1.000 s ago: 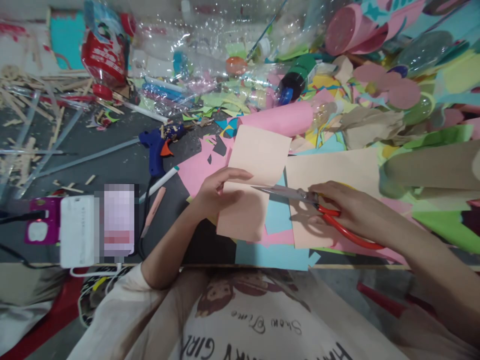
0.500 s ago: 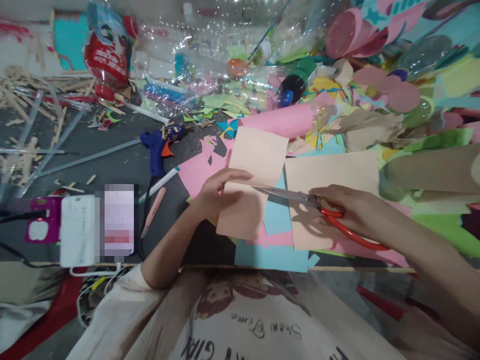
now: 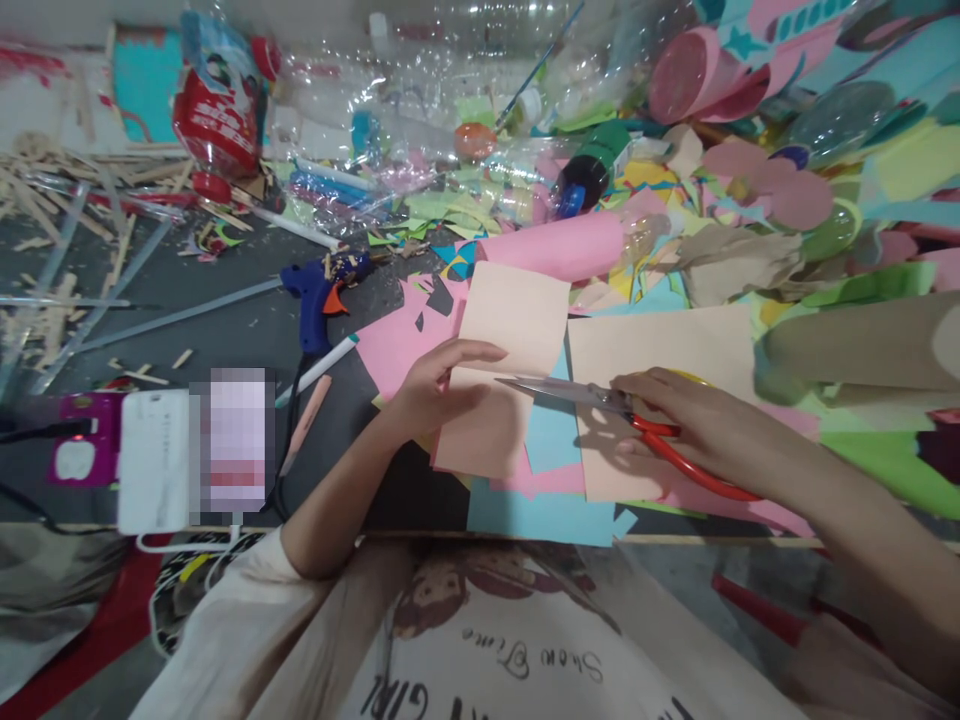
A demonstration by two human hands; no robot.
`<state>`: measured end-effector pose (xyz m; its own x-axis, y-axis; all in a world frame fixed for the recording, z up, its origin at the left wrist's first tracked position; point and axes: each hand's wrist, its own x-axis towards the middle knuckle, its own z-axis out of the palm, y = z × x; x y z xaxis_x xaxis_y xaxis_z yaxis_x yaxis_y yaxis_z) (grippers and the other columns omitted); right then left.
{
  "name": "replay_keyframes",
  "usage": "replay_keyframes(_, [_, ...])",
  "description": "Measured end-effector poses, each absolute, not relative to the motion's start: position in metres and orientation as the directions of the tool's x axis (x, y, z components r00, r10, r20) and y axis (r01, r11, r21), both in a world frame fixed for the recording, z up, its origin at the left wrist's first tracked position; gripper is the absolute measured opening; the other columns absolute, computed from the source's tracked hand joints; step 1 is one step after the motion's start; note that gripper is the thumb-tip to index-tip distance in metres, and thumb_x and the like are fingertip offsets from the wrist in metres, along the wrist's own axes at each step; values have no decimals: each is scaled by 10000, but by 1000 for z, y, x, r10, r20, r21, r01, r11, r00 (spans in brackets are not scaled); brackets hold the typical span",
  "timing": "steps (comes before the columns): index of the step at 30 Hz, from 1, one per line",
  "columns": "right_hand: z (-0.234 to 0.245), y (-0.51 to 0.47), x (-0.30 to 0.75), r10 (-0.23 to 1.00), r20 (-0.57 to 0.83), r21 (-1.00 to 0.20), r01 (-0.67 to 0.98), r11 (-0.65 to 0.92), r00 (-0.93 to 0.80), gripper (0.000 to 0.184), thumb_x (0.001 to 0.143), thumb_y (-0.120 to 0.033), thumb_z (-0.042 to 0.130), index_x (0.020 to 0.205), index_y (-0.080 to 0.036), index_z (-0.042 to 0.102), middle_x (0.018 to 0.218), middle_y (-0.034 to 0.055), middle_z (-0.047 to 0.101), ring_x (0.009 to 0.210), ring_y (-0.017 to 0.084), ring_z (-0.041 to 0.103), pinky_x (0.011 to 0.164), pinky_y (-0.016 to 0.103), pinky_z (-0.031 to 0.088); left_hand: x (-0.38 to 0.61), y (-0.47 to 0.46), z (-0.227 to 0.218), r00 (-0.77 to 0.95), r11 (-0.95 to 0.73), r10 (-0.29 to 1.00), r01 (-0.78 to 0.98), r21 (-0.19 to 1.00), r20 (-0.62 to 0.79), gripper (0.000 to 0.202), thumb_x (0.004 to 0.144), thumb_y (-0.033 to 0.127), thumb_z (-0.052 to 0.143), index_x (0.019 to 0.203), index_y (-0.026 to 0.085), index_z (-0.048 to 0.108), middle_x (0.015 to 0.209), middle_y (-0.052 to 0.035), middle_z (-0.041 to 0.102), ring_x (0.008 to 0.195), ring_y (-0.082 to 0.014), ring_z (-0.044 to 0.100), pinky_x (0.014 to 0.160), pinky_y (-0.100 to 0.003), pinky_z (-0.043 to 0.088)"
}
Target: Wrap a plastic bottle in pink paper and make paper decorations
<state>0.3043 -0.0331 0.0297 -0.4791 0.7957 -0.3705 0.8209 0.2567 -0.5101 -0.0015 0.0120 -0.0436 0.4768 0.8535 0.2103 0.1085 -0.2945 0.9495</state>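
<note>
"Where's the paper?"

"I see the peach sheet [image 3: 514, 325] lying on loose paper scraps [image 3: 551, 430] near the front edge of the counter [image 3: 225, 330], bent along a crease across its middle."

"And the hands?"

"The left hand [image 3: 431, 390] grips the sheet's left edge, with its fingers [image 3: 472, 352] curled over the crease. The right hand [image 3: 694, 425] is closed around the red handles of the scissors [image 3: 570, 390]. The blades are nearly together and reach across the sheet's right edge."

"Anything nearby?"

"A glue gun [image 3: 319, 295] lies well apart to the left, and a pink roll [image 3: 555, 245] lies just behind the sheet."
</note>
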Motion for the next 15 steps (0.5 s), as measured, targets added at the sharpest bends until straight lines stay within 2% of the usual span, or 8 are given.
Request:
replay_keyframes(5, [31,-32,298,792,-371,-500,823,270,-485,393,911,-548,428,1040,-211,585,854,106,650,721,244,627,599,340,488,0,10,-41,497,-255,852,116,960,166,294,864,317,667,1135,202,676,1176,-101,712,1118,-207,669,973,-339,535])
replay_keyframes(10, [32,-31,297,791,-364,-499,820,281,-492,404,925,-563,412,1032,-220,596,800,83,639,638,210,599,539,300,449,1,10,-43,494,-221,858,109,969,140,331,855,409,683,1125,218,686,1173,-95,714,1114,-209,670,969,-340,536])
replay_keyframes(15, [30,-32,301,791,-371,-514,817,261,-486,421,973,-521,324,1028,-221,615,767,74,636,662,215,622,551,299,449,2,11,-43,480,-201,865,71,977,143,329,842,411,708,1123,240,694,1172,-87,715,1116,-205,668,967,-329,528])
